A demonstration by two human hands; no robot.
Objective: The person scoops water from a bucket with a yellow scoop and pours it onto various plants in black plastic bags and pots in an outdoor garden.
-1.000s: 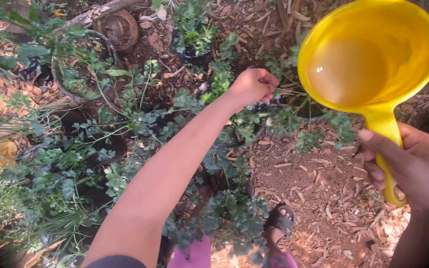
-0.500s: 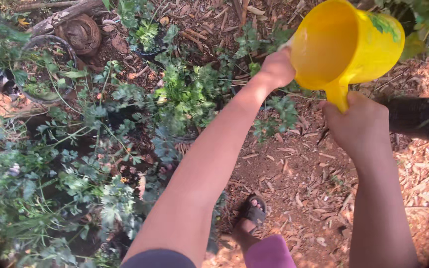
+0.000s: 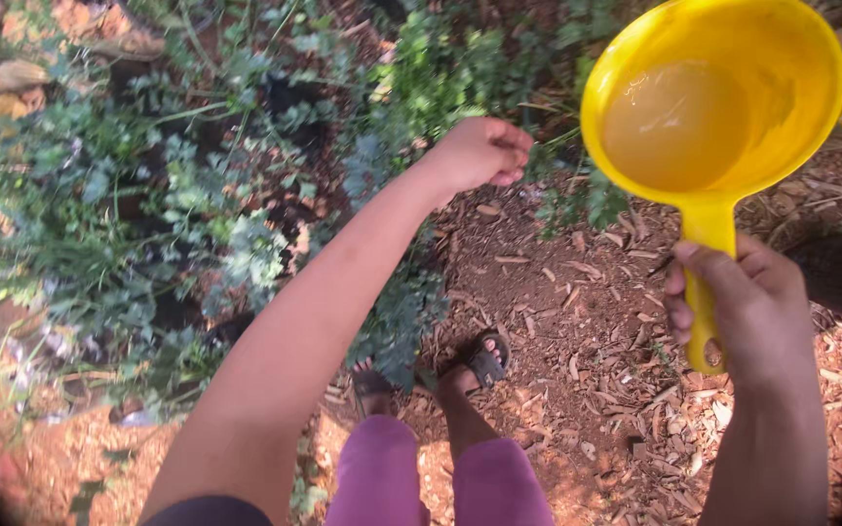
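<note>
Gripping the flat handle of a round yellow plastic water dipper [image 3: 713, 107], the person's right hand [image 3: 747, 307] has its fingers wrapped fully around the handle, thumb laid along the top, which keeps the bowl level enough that the water inside sits well below the rim and does not spill. The dipper hangs at the upper right of the view, raised above the ground, over the edge where the leafy green plants [image 3: 246, 195] give way to bare reddish soil strewn with dry leaf litter [image 3: 587, 341]. The left hand [image 3: 479, 154] reaches forward with the arm stretched out, its fingers curled loosely inward and holding nothing that can be seen; whether anything small lies in the palm cannot be told. It hovers just beside the foliage, near the dipper's bowl but apart from it. Below, the person's feet in dark open sandals [image 3: 484, 360] stand on the soil, right at the border of the greenery, with pink trouser legs [image 3: 440, 482] at the bottom edge. Open room lies to the right and toward the person, over the bare ground; to the left and ahead the plants crowd thickly together, leaving little free space low down.
</note>
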